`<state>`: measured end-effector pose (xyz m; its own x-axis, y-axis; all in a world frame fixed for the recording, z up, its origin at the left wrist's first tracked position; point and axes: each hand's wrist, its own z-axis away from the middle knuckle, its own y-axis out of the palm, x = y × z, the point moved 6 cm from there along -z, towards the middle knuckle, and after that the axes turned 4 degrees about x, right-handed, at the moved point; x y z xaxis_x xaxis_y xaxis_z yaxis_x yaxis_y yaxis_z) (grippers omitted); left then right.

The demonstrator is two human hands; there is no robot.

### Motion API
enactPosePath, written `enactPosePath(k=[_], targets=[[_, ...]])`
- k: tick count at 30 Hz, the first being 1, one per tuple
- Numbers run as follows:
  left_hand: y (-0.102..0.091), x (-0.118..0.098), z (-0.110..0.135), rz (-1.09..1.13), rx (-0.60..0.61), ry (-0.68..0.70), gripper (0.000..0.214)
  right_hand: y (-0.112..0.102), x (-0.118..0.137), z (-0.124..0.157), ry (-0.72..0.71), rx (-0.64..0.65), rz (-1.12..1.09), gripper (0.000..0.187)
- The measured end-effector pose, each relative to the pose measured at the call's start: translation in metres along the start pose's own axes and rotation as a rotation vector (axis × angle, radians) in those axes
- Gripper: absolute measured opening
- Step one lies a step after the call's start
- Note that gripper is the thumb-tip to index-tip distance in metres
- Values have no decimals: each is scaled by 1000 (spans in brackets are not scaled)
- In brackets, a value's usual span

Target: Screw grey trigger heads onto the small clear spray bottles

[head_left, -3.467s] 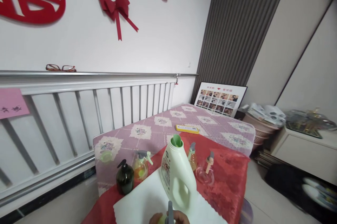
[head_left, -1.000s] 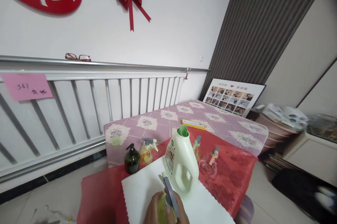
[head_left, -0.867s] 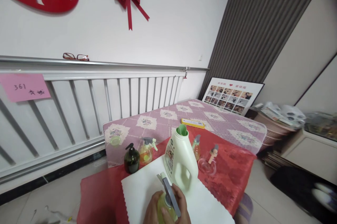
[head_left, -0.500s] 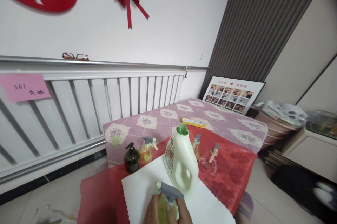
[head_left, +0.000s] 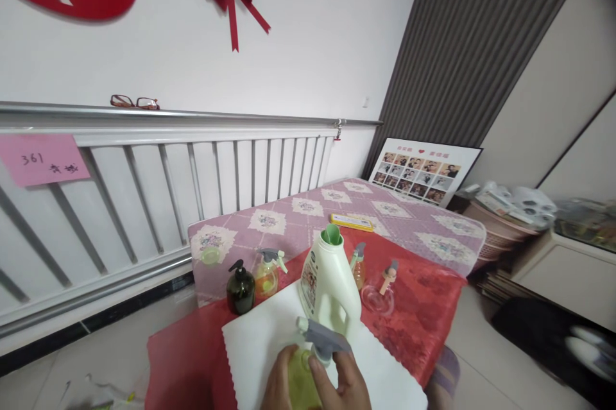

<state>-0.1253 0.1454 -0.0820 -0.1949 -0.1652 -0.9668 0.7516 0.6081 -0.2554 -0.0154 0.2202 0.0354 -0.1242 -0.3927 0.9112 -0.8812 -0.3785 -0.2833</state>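
At the bottom centre I hold a yellow-green spray bottle [head_left: 302, 381] with a grey trigger head [head_left: 325, 338]. My left hand [head_left: 278, 379] is closed around the bottle's left side. My right hand [head_left: 345, 379] is closed on the trigger head at its pale collar. The head sits to the right of the bottle's top; I cannot tell whether it is still joined to the neck. Just beyond my hands a large pale green jug [head_left: 332, 275] with a handle stands upright on a white scalloped mat [head_left: 260, 339]. A green cup-like piece [head_left: 332, 234] shows in its mouth.
Left of the jug stand a dark pump bottle [head_left: 240, 291] and an orange-filled spray bottle [head_left: 266, 278]. To its right are another spray bottle [head_left: 359, 272] and a clear pink one [head_left: 380, 298]. A yellow box [head_left: 351, 222] lies behind on the patterned cloth [head_left: 308, 206].
My hands have raised the spray bottle slightly and moved right. Its trigger head has shifted up and right relative to the bottle. The view has moved slightly.
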Motion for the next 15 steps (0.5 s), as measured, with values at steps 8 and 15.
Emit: enactPosePath(k=[8, 15], targets=[[-1, 5, 0, 52, 13, -46, 87, -44, 21, -5, 237, -148, -251, 28], [0, 9, 1, 17, -23, 45, 84, -111, -5, 1, 314, -508, -365, 38]])
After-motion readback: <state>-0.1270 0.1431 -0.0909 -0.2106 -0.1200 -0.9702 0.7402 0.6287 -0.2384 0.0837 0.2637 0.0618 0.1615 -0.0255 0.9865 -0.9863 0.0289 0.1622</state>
